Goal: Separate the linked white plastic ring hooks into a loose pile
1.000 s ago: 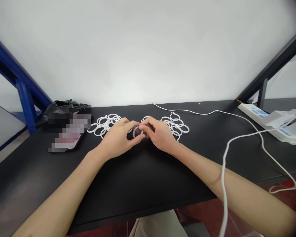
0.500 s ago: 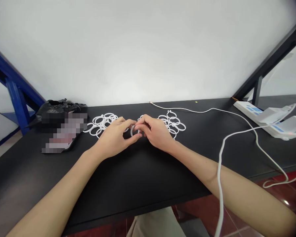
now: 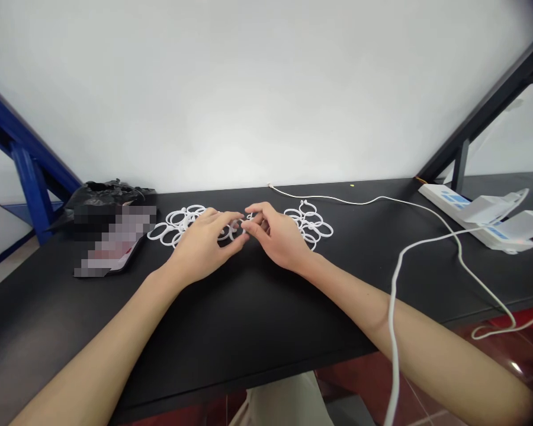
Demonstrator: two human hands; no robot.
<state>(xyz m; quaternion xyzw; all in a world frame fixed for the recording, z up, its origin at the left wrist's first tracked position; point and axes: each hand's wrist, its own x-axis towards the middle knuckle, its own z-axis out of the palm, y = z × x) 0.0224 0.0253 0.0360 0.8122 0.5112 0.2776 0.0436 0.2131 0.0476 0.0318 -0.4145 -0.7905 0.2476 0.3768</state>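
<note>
head view, white ring (image 3: 232,232), thin, curved

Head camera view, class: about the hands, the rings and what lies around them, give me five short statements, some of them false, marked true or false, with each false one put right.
1. The table is black. True.
2. The two hands are at opposite ends of the table. False: the left hand and right hand are close together near its middle.
3. White rings show beyond both hands. True.
4. A black bag is at the right end of the table. False: the black bag is at the left.
5. A white cable crosses in front of the right forearm in this view. True.
</note>
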